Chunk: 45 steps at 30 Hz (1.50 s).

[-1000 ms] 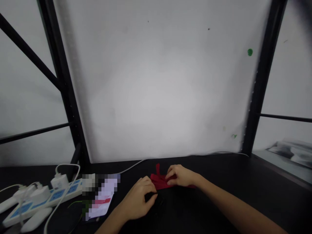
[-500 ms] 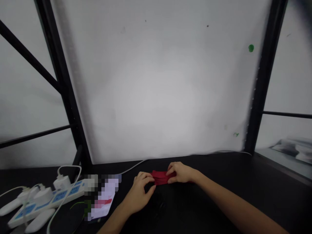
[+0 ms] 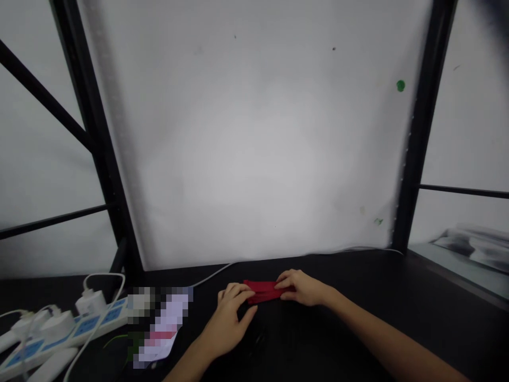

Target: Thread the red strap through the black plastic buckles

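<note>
A small folded piece of red cloth (image 3: pixel 262 291) lies on the black tabletop, with loose creases along its length. My left hand (image 3: pixel 230 318) rests at its left end, fingertips on the fabric and the thumb held apart, lying on the table side nearer me. At the opposite end my right hand (image 3: pixel 304 288) has its fingers and thumb closed about the cloth's edge. That right end is partly hidden under the fingers. Below the cloth, some dark glossy shape (image 3: pixel 258 339) shows faintly on the table; I cannot make out what it is.
To the left lie a white power strip (image 3: pixel 85 324) with several plugged-in chargers (image 3: pixel 90 302) and a phone (image 3: pixel 165 323), partly pixelated. A thin cable (image 3: pixel 214 273) runs along the white back panel (image 3: pixel 262 159). Black frame posts (image 3: pixel 417 132) stand at both sides.
The cloth's folds look flatter and its left part shows more. My right hand has shifted slightly right along it, fingers drawn closer together. The whole view has moved a little.
</note>
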Each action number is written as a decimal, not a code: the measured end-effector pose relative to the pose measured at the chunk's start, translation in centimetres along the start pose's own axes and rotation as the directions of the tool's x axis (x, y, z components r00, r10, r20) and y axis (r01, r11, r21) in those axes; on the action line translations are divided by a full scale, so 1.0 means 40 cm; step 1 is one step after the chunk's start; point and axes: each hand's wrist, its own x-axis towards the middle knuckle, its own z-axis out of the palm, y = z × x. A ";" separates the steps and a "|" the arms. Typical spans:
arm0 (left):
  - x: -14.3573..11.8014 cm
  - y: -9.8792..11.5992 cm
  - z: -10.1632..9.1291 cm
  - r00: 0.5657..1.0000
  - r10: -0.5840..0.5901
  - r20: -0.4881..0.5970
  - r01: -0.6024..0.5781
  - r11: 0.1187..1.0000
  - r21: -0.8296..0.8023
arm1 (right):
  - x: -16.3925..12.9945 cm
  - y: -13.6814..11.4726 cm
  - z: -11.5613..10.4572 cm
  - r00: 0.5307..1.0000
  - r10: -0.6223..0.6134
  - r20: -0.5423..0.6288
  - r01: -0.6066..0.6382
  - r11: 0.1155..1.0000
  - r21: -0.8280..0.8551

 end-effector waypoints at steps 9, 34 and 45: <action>0.024 -0.094 0.029 0.977 -0.206 -0.062 0.213 0.966 0.144 | -0.028 0.008 -0.012 0.979 0.159 -0.128 -0.157 0.987 0.023; 0.042 -0.108 -0.064 0.976 -0.214 0.040 0.211 0.975 0.075 | -0.056 0.065 0.009 0.966 0.204 -0.157 -0.208 0.978 -0.006; 0.025 -0.105 -0.087 0.945 -0.243 0.220 0.212 0.965 0.157 | -0.058 0.049 0.001 0.974 0.182 -0.138 -0.184 0.983 -0.005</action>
